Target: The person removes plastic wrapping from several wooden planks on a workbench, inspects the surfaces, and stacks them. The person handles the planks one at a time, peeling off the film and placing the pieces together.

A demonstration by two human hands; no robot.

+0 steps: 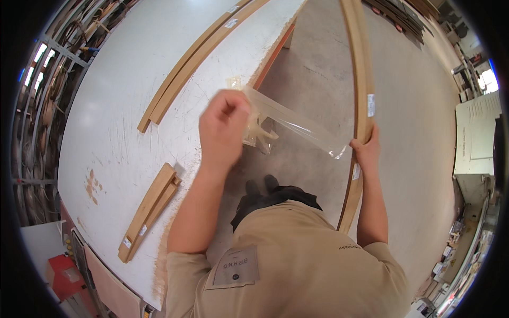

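Note:
My left hand (225,124) is raised near the table edge, its fingers curled and slightly blurred. From beside its fingers a wide strip of clear tape or film (299,124) stretches rightward, ending close to my right hand. Crumpled clear and yellowish pieces (260,135) hang just right of my left wrist. My right hand (369,151) is closed around a long wooden strip (358,63), which stands lengthwise on my right side. Small white labels (370,105) are stuck to that strip. The exact grip of my left fingers on the clear strip is partly hidden.
A white worktable (106,143) fills the left side. Two long wooden strips (185,69) lie side by side on it, with shorter wooden pieces (146,214) nearer me. Grey concrete floor (413,132) lies to the right. Metal racks (40,116) stand at far left.

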